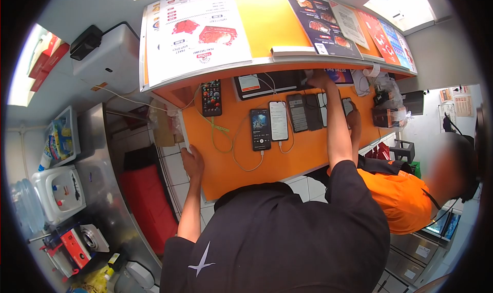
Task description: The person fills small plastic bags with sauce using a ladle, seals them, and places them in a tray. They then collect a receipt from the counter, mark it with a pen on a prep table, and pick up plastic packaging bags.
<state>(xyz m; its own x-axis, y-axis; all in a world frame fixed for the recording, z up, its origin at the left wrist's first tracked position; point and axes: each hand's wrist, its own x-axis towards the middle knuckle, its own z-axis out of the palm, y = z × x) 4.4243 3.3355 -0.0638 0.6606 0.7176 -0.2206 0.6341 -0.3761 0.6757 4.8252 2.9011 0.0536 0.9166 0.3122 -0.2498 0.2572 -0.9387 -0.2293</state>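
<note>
Reaching past the phones (279,121), our right hand (319,80) is beside the black gadget (286,86) at the desk (226,175)'s back, grip hidden. Left hand (193,163)'s half-curled at the edge, can't tell if holding. We'd keep that forearm high.

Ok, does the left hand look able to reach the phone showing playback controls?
Probably yes: the left hand is at the left edge of the counter, and only thin cables lie between it and that phone.
</note>
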